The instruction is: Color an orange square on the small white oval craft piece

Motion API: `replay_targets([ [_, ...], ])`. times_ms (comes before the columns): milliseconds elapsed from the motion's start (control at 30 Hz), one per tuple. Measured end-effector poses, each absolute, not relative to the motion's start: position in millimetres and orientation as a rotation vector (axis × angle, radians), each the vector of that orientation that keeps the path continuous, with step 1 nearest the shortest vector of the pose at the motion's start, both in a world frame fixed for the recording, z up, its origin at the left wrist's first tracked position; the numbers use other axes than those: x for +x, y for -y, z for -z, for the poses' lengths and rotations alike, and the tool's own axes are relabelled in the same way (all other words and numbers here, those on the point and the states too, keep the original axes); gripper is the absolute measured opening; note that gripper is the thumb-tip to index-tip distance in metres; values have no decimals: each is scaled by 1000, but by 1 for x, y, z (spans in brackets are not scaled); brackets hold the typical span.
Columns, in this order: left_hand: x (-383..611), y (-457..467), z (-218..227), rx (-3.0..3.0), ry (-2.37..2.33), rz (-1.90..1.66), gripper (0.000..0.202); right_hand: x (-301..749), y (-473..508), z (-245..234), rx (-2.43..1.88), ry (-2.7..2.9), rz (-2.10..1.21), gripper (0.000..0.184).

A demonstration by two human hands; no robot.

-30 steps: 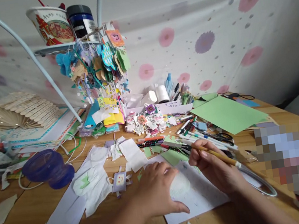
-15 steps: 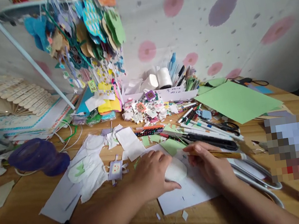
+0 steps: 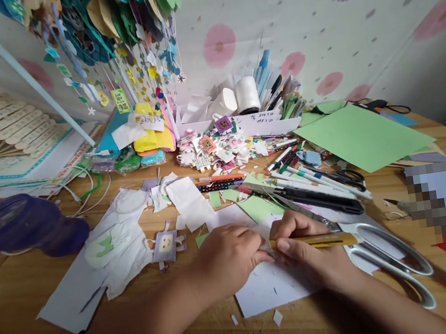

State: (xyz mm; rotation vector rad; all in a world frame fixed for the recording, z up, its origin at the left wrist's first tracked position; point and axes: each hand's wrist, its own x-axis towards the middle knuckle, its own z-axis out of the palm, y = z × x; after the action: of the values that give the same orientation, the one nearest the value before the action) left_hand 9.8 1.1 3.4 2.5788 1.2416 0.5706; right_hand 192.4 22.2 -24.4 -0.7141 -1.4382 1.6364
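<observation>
My left hand (image 3: 225,258) lies knuckles up on a white paper sheet (image 3: 265,291) near the table's front edge, its fingers curled and pressed down on a small pale piece that they hide. My right hand (image 3: 307,252) is right beside it, thumb and fingers pinched round a yellow-handled tool (image 3: 320,240) that lies nearly level and points right. The two hands touch at their fingertips.
Large white-handled scissors (image 3: 389,262) lie just right of my right hand. Behind are several pens and markers (image 3: 312,182), a green paper sheet (image 3: 362,136), scraps, a small paper cut-out (image 3: 165,245), a purple bowl (image 3: 27,225) at left and hanging paper ornaments (image 3: 122,15).
The camera has tipped down and come closer. My hands have drawn together; the left fingers now cover the pale piece, and the yellow tool has dropped from slanted to nearly level.
</observation>
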Motion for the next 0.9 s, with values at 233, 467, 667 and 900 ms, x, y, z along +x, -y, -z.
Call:
replay_targets([
  [233,6,0,-19,2235,-1194,-475,33,193,-16,30,-650,1412,-1623,13],
  [467,3,2,-20,1945,-1108,-483,33,192,-13,26,-623,1506,-1576,15],
  [667,-9,-3,-25,1739,-1060,-414,33,192,-16,18,-621,1222,-1608,21],
  [900,-12,-12,-15,2092,-1498,-609,14,187,-21,14,-715,1107,-1595,27],
])
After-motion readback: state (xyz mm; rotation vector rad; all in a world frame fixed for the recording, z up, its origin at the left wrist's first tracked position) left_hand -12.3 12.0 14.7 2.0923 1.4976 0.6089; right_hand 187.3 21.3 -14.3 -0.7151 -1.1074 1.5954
